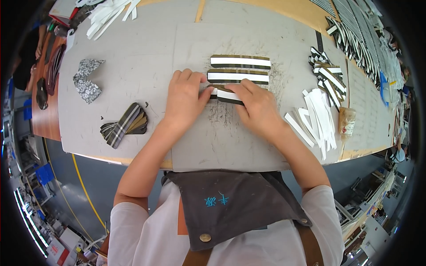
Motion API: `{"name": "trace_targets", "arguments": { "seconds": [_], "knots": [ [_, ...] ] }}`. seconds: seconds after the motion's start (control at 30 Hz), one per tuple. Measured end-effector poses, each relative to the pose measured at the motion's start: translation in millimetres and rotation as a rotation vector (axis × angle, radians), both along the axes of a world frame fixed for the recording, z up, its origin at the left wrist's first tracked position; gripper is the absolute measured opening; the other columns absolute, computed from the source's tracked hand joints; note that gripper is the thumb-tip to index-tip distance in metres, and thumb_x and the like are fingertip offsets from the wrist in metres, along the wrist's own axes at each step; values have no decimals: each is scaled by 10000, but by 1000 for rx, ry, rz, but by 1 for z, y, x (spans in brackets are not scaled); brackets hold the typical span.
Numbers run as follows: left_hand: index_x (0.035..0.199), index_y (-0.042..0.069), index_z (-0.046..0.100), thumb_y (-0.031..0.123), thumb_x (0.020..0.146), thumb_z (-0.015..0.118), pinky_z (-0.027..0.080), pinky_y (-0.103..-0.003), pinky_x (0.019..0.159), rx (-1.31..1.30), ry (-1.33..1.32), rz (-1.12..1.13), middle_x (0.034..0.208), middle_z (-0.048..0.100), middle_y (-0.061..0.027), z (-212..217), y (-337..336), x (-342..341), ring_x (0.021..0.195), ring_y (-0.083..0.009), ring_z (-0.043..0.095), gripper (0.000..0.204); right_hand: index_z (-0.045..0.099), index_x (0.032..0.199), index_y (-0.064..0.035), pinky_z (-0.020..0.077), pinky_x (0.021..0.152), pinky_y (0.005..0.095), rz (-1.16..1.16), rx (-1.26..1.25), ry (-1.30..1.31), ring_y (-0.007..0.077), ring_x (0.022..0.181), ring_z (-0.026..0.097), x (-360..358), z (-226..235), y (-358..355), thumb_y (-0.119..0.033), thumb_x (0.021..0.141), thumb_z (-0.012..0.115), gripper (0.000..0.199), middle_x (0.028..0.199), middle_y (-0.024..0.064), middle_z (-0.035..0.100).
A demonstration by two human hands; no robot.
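A short olive-and-black fabric strip with a white strip along it (pixel 230 96) lies on the grey worktop in front of me, partly covered by my fingers. My left hand (pixel 184 97) is closed at its left end, with the thumb by the white strip's tip. From the other side, my right hand (pixel 259 106) pinches the piece with thumb and forefinger on its upper edge. Just beyond lie two similar fabric strips, a nearer one (pixel 238 76) and a farther one (pixel 240 62), each with a white band lengthwise and parallel to the other.
Loose white strips (pixel 317 117) lie at right beside a small bottle (pixel 347 122). Behind them is a heap of banded fabric strips (pixel 327 73). Plaid pieces (pixel 124 125) are stacked at left, near a floral fabric piece (pixel 88 80). More white strips (pixel 108 17) lie far left.
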State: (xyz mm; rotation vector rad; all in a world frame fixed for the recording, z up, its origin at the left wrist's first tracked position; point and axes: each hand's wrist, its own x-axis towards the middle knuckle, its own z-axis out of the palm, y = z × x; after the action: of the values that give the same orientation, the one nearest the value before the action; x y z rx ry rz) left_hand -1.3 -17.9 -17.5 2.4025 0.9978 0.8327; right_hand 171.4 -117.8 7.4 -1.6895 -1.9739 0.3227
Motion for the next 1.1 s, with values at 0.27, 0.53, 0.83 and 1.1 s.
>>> {"name": "trace_targets", "arguments": {
  "seconds": [0.27,0.53,0.83,1.1],
  "knots": [
    [790,-2,642,60,784,702,461,-370,688,-409,-76,-16,780,602,-100,3,25,14,778,-260,545,86,562,1031,-19,537,665,382,-107,-48,-129,258,937,593,-1,-8,21,-169,808,682,295,971,104,560],
    [791,-5,653,120,782,711,469,-384,720,-763,-36,-16,815,626,-133,19,51,30,808,-285,567,139,542,1044,2,515,665,406,-80,-86,-77,287,855,590,15,3,46,-176,753,729,389,910,135,615],
    [755,5,653,147,810,679,436,-335,659,-384,144,-120,736,587,-79,3,63,38,715,-195,518,154,584,1046,-19,435,865,394,-158,41,-209,303,1054,501,15,-22,54,-114,638,762,456,1013,127,580],
    [852,12,658,232,931,613,337,-218,640,-1073,-304,-104,726,498,39,46,50,37,719,-60,416,238,540,1134,-14,395,927,429,-175,176,-17,339,1021,531,27,-11,42,-33,686,700,475,1041,155,562]
  ]
}}
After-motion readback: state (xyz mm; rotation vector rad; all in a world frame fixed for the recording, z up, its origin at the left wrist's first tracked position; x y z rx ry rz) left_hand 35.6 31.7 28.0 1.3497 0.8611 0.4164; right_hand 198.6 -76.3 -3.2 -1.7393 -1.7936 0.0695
